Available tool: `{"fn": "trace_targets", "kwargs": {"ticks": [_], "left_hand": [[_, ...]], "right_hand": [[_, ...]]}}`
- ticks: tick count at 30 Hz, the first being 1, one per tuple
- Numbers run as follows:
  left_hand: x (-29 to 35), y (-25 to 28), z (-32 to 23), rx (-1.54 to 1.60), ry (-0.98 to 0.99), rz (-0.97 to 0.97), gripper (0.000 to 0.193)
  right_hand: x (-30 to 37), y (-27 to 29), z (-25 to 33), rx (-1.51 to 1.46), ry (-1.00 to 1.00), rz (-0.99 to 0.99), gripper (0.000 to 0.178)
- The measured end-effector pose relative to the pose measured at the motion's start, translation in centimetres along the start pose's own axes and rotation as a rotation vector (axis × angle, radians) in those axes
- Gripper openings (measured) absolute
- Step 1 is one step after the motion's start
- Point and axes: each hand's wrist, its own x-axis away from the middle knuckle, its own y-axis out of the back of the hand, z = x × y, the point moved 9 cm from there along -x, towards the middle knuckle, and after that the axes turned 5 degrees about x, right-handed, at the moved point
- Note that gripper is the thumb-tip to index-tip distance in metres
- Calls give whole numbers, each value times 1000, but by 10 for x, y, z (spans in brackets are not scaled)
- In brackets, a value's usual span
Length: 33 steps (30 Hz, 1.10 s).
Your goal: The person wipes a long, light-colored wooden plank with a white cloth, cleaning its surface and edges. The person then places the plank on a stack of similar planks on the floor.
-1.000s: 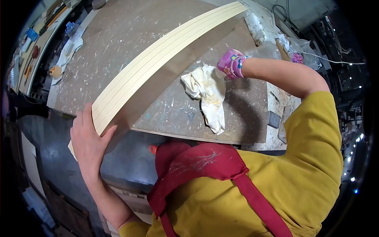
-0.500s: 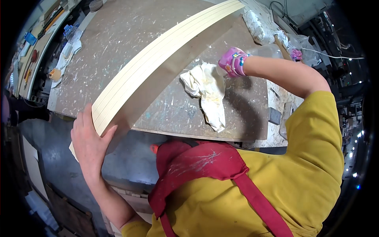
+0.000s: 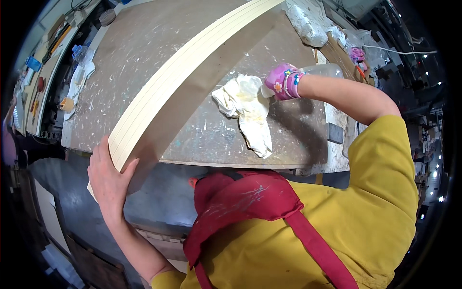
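Observation:
A long, pale wooden piece (image 3: pixel 159 86) with lengthwise seams along its top stands on edge, slanting across the worktable (image 3: pixel 187 142); it looks curved here. Its near end juts past the table's front edge. There my left hand (image 3: pixel 108 176) grips it, thumb on the right face and fingers over the left. My right hand (image 3: pixel 283 83), in a pink flowered glove, is closed around a clear plastic bottle (image 3: pixel 325 71), partly hidden by my forearm. The bottle's whitish tip is at a crumpled white cloth (image 3: pixel 252 113), which lies right of the wood.
A grey block (image 3: pixel 335 133) lies at the table's right edge. A plastic-wrapped bundle (image 3: pixel 306 26) and a wooden strip (image 3: pixel 339 54) are at the far right. On the left, a side bench holds a red-handled tool (image 3: pixel 40 85); a clear bottle (image 3: pixel 78 52) stands near it.
My right hand has lowered the bottle toward the cloth, bringing its tip to the cloth's edge. My left hand keeps its hold on the wooden piece. The view has shifted slightly.

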Motion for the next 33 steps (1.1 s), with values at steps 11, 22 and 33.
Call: {"fn": "trace_targets", "kwargs": {"ticks": [11,22,33], "left_hand": [[0,-1,-3,-25,-5,14,75],[-1,-2,-4,-23,-2,47,77],[-1,-4,-6,-41,21,73,80]], "right_hand": [[14,-46,-8,-459,-117,-204,45],[81,-82,-168,-1304,-422,-903,40],[44,-201,-283,-1741,-493,-1352,74]]}}
